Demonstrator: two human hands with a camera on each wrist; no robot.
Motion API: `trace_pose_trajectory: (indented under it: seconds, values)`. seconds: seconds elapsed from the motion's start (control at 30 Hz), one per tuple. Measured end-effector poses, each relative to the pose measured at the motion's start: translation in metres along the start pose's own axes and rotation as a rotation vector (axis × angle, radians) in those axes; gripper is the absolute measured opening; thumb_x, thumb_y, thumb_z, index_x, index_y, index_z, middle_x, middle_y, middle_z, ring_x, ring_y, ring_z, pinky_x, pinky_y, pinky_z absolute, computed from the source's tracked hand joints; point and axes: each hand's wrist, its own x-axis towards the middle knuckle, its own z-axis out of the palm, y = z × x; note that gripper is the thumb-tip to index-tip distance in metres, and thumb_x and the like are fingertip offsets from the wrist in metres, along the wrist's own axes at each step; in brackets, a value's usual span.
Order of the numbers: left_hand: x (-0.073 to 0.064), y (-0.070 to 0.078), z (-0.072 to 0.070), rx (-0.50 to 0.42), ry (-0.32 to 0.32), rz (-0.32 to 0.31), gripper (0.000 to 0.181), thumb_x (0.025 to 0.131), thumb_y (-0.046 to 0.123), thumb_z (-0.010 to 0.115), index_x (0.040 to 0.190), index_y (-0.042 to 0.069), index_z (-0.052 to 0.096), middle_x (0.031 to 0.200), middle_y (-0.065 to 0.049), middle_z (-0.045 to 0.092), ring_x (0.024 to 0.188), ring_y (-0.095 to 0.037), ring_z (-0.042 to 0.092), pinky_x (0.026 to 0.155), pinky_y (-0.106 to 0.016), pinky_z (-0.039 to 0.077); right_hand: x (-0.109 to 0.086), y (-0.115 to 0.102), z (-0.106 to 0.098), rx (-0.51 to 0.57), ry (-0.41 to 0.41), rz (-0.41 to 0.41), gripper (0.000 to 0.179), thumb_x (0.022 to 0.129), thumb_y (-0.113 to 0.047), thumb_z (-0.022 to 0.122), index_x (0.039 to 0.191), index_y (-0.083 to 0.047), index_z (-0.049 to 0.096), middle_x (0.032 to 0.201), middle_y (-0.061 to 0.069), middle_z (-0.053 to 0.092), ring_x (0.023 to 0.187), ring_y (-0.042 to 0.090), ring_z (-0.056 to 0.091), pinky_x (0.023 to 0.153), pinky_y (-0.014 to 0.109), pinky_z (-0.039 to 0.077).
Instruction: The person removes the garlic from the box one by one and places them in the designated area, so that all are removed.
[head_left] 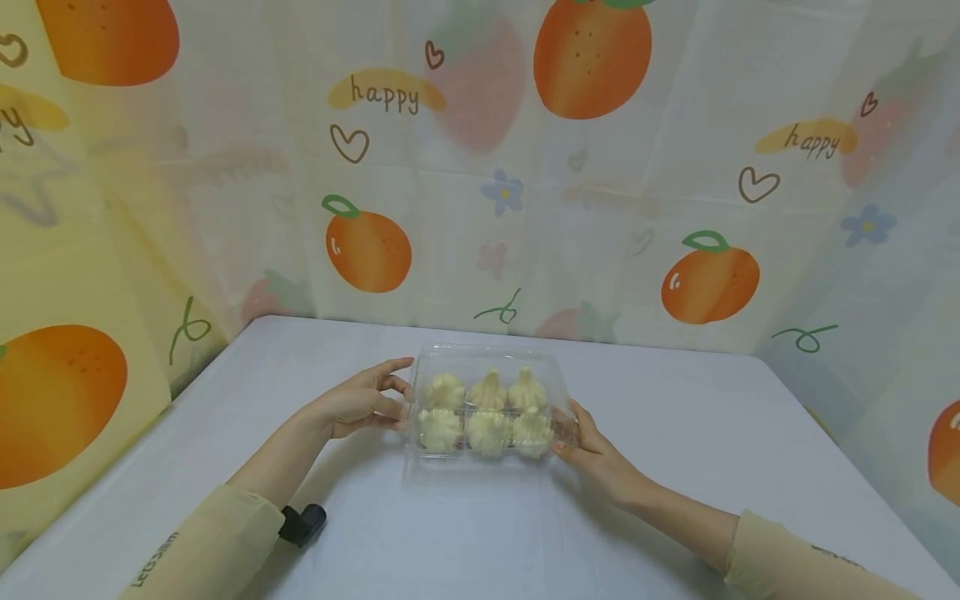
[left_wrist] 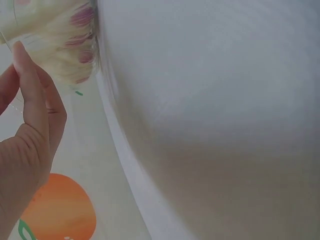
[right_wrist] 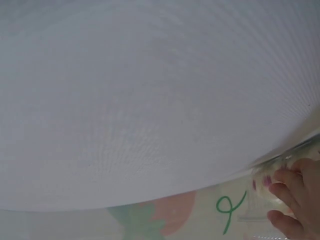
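A clear plastic clamshell box holds several pale garlic bulbs in two rows, over the middle of the white table. My left hand grips the box's left end, the index finger up by the top corner and the thumb lower down. At the right end, my right hand holds the box between thumb and fingers. Purple streaks show on the garlic in the left wrist view, close above the left fingertips. In the right wrist view, fingers curl against the box's side.
White cloth covers the table. Behind it hangs a curtain printed with oranges, hearts and flowers, also along both sides. A black device sits by the left sleeve's cuff.
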Motion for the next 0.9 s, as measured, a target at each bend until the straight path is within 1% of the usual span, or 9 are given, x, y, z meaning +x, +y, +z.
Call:
trace_pose_trajectory:
  seconds: [0.07, 0.13, 0.3, 0.4, 0.57, 0.9]
  values:
    - [-0.0005, 0.0001, -0.0004, 0.001, 0.0, -0.001, 0.091, 0.087, -0.002, 0.065, 0.159, 0.011, 0.01, 0.109, -0.005, 0.05, 0.086, -0.013, 0.058, 0.077, -0.022, 0.06, 0.0005, 0.0004, 0.0004, 0.005, 0.003, -0.001, 0.079, 0.106, -0.028, 0.04, 0.156, -0.004, -0.016, 0.164, 0.025, -0.014, 0.152, 0.046, -0.009, 0.122, 0.069, 0.001]
    - [-0.0007, -0.0001, -0.0009, 0.007, 0.002, -0.004, 0.09, 0.087, -0.003, 0.064, 0.159, 0.009, 0.012, 0.109, -0.005, 0.051, 0.085, -0.013, 0.058, 0.077, -0.022, 0.06, 0.0009, 0.0008, 0.0008, 0.01, 0.005, -0.014, 0.079, 0.106, -0.027, 0.04, 0.155, -0.002, -0.016, 0.164, 0.028, -0.006, 0.152, 0.047, -0.003, 0.123, 0.068, 0.004]
    - [0.0007, -0.001, -0.0023, 0.036, 0.0, -0.003, 0.088, 0.086, -0.004, 0.063, 0.158, 0.006, 0.014, 0.111, -0.006, 0.05, 0.086, -0.014, 0.056, 0.077, -0.022, 0.06, 0.0018, 0.0024, 0.0018, 0.022, 0.013, -0.045, 0.078, 0.105, -0.023, 0.041, 0.154, 0.003, -0.014, 0.162, 0.031, 0.012, 0.152, 0.046, 0.013, 0.124, 0.064, 0.015]
    - [0.0019, -0.0007, -0.0029, 0.042, -0.002, -0.008, 0.087, 0.086, -0.004, 0.063, 0.158, 0.005, 0.015, 0.111, -0.006, 0.049, 0.087, -0.014, 0.056, 0.077, -0.023, 0.059, 0.0016, 0.0024, 0.0023, 0.027, 0.012, -0.059, 0.075, 0.106, -0.021, 0.039, 0.154, 0.004, -0.013, 0.162, 0.032, 0.013, 0.151, 0.046, 0.015, 0.124, 0.063, 0.019]
    - [0.0026, 0.0002, -0.0032, 0.048, -0.002, -0.015, 0.086, 0.086, -0.005, 0.062, 0.158, 0.005, 0.016, 0.111, -0.006, 0.048, 0.088, -0.015, 0.055, 0.077, -0.024, 0.06, -0.0009, 0.0015, 0.003, 0.021, 0.017, -0.057, 0.072, 0.107, -0.023, 0.036, 0.154, 0.005, -0.011, 0.163, 0.03, 0.012, 0.15, 0.045, 0.018, 0.124, 0.062, 0.019]
    - [0.0026, -0.0009, -0.0037, 0.042, -0.005, -0.014, 0.087, 0.085, -0.007, 0.061, 0.158, 0.005, 0.016, 0.112, -0.006, 0.049, 0.092, -0.016, 0.056, 0.081, -0.027, 0.061, -0.0028, -0.0003, 0.0072, -0.013, 0.077, -0.047, 0.06, 0.107, -0.02, 0.033, 0.152, 0.007, 0.004, 0.159, 0.031, 0.024, 0.148, 0.046, 0.025, 0.121, 0.063, 0.026]
